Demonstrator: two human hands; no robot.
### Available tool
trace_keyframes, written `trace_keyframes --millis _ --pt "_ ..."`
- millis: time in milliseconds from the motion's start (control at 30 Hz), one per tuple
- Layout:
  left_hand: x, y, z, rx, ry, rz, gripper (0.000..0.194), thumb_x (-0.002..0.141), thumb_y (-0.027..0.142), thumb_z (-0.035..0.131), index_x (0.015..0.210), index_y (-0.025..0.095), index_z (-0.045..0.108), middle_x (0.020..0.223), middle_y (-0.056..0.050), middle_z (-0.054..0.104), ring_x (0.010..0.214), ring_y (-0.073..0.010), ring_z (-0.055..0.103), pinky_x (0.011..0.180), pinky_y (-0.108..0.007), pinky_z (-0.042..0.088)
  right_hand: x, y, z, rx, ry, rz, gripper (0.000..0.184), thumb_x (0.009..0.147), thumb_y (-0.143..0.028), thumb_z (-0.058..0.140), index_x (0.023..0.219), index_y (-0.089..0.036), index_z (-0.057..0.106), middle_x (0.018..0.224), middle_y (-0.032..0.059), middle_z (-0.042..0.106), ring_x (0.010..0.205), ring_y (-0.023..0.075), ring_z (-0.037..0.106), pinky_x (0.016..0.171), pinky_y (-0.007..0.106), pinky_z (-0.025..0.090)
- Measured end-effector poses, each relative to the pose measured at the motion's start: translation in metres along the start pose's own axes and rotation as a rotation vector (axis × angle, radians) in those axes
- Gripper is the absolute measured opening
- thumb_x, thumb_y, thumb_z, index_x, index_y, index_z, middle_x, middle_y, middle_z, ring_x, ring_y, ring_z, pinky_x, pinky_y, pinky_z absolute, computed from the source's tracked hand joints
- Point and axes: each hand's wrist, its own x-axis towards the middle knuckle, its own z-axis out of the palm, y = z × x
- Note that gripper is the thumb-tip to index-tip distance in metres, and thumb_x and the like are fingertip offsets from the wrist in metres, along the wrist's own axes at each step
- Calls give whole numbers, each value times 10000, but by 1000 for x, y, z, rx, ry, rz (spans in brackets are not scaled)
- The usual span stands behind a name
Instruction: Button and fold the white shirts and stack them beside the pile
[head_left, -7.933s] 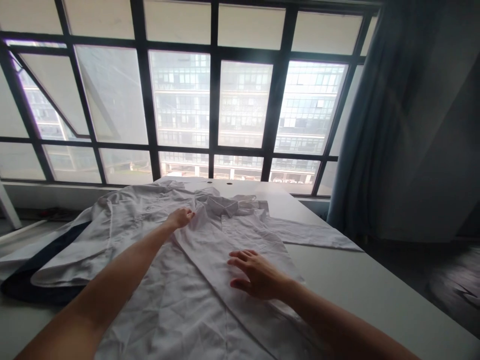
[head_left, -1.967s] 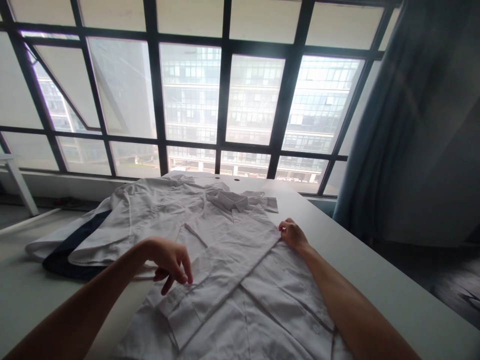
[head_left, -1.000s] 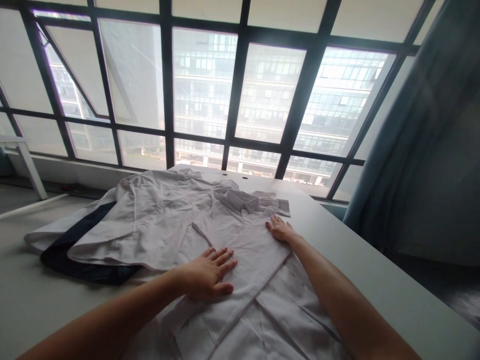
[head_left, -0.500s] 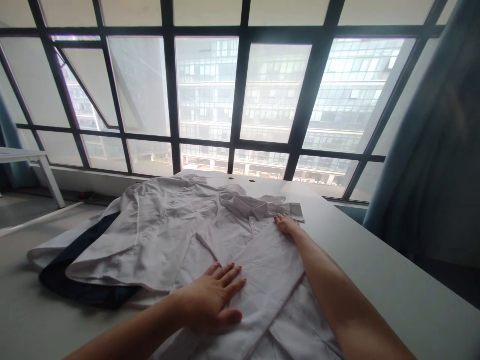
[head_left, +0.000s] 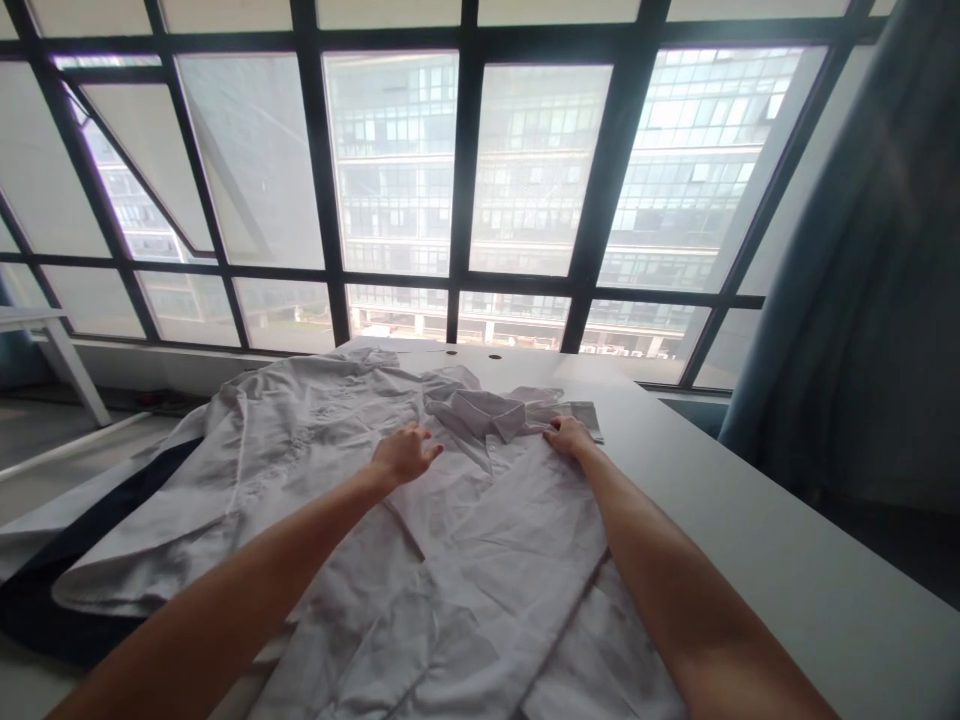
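Observation:
A white collared shirt (head_left: 480, 540) lies spread on the table, its collar (head_left: 487, 412) toward the far side. At the shirt's right shoulder, my right hand (head_left: 571, 440) has its fingers closed on the fabric by the edge. My left hand (head_left: 407, 453) is over the upper part of the shirt, left of the collar, with thumb and fingers apart; its far fingers are partly hidden and I cannot tell whether it touches the cloth. More wrinkled white cloth (head_left: 277, 440) lies to the left, with a dark navy piece of fabric (head_left: 97, 540) under its edge.
The white table (head_left: 750, 560) extends to the right, with two dark round holes near its far edge. Large framed windows (head_left: 390, 170) stand behind it. A blue-grey curtain (head_left: 840, 300) hangs at right. Another white table (head_left: 71, 360) is at far left.
My left hand has moved forward from the shirt's middle to near its collar. My right hand has stayed at the shoulder, its fingers drawing in on the fabric. The view has shifted slightly.

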Motion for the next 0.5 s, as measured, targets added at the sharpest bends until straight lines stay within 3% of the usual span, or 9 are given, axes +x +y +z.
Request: trace_keyframes --millis 100,200,333,500 --pt "42 -9 11 47 18 -163 468 951 464 560 1257 120 642 1348 -199 620 1243 -320 601 992 -369 481 -6 -1 1 10 53 34 330 928 -355 612 1185 -189 736 1282 114 682 1192 278 614 985 349 482" --pt "72 -16 16 -8 -68 -302 402 923 459 605 1134 126 684 1262 -197 675 1203 -314 628 951 -337 482 -13 -2 1 45 104 78 269 937 -356 586 1081 -219 768 1214 94 711 1139 278 638 935 347 506" --pt "95 -28 22 -125 -41 -296 192 899 320 626 871 147 704 1126 -167 733 1128 -282 655 932 -298 460 -12 -2 -5 84 64 116 233 917 -348 611 1021 -233 785 1119 78 746 1080 274 671 897 332 520" --pt "105 -49 28 -266 -7 -338 278 917 297 572 677 165 621 887 -113 730 980 -260 673 824 -277 467 -4 -1 -9 92 23 162 222 908 -311 618 1019 -212 783 1078 92 758 1060 265 687 890 312 519"
